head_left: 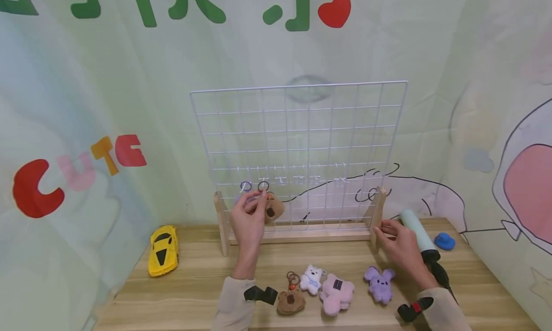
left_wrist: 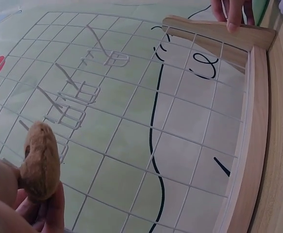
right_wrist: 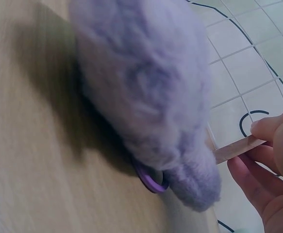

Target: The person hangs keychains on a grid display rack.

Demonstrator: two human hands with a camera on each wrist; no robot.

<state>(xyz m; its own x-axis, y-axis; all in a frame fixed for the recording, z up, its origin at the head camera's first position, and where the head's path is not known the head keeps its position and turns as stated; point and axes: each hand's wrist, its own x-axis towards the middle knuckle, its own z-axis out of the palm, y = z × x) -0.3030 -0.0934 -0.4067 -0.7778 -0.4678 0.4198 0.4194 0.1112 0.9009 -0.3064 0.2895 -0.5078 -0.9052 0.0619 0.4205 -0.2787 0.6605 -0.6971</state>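
Note:
My left hand (head_left: 247, 223) pinches the ring of a brown plush keychain (head_left: 274, 210), held up against the white wire grid (head_left: 308, 130) near its row of hooks. Seen from the left wrist, the brown plush (left_wrist: 41, 160) hangs beside my fingers. Another ring (head_left: 246, 186) is at a hook just left of it, with something purplish partly hidden behind my hand. With thumb and fingers, my right hand (head_left: 398, 244) grips the grid's right wooden upright (head_left: 378, 216). A purple plush keychain (right_wrist: 146, 82) fills much of the right wrist view, lying on the table in front of that hand.
On the wooden table (head_left: 194, 292) lie another brown plush keychain (head_left: 291, 302), a white bear (head_left: 311, 279), a pink plush (head_left: 337, 294) and the purple one. A yellow toy car (head_left: 163, 251) sits left; a pale green cylinder (head_left: 417, 233) and a blue duck (head_left: 444, 241) are right.

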